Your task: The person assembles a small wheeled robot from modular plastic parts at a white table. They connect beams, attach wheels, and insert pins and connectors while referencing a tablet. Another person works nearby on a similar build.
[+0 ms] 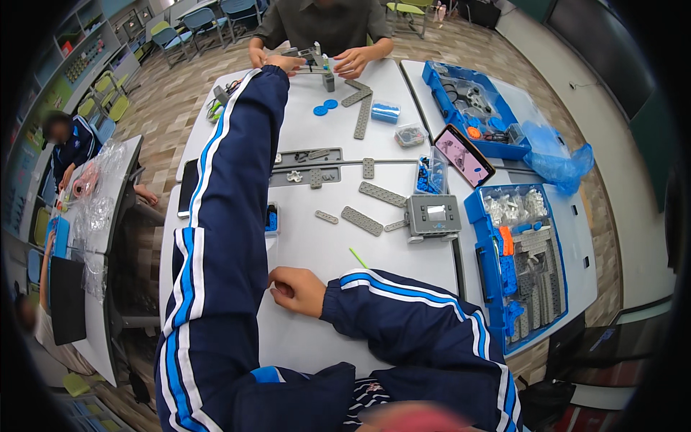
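My left arm stretches across the table to its far side. There my left hand has its fingers closed on the edge of a grey building-kit assembly with a grey block at its lower end. A person opposite has one hand beside the assembly's right side; the other hand is partly behind my wrist. My right hand rests on the near tabletop with its fingers curled in, and no object shows in it. A thin green rod lies just beyond my right sleeve.
Several grey perforated beams lie mid-table beside a grey control box. To the right are an open blue parts case, a phone and another blue case. Blue discs and small parts boxes sit farther back.
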The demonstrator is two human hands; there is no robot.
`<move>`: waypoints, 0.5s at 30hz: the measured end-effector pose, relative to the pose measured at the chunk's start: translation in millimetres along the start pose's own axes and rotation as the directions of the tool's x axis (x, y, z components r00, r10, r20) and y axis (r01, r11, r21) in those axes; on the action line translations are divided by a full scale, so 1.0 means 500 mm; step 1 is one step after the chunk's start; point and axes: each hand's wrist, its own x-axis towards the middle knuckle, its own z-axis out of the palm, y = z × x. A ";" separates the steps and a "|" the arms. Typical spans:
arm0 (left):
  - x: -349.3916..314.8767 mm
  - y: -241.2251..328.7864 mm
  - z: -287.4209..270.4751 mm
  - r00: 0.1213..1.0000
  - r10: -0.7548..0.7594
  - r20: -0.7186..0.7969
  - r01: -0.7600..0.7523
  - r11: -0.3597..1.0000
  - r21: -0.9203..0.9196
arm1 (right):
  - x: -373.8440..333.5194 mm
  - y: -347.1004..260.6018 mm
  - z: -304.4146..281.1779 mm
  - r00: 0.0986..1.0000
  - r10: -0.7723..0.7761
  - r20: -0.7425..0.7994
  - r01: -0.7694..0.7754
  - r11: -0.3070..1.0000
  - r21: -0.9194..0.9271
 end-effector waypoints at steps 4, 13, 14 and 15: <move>0.018 0.005 0.030 0.999 0.019 -0.036 -0.019 1.000 -0.018 | 0.018 0.001 -0.019 0.982 0.183 0.048 -0.187 0.978 0.093; 0.026 0.025 0.082 0.991 -0.122 0.046 0.130 0.901 -0.414 | 0.017 0.013 -0.017 0.985 0.169 0.033 -0.171 0.978 0.120; 0.025 0.026 0.083 0.992 -0.117 0.054 0.128 0.898 -0.421 | 0.017 0.015 -0.016 0.985 0.165 0.039 -0.169 0.979 0.112; 0.025 0.027 0.083 0.992 -0.111 0.059 0.126 0.894 -0.430 | 0.017 0.017 -0.015 0.985 0.168 0.033 -0.170 0.979 0.111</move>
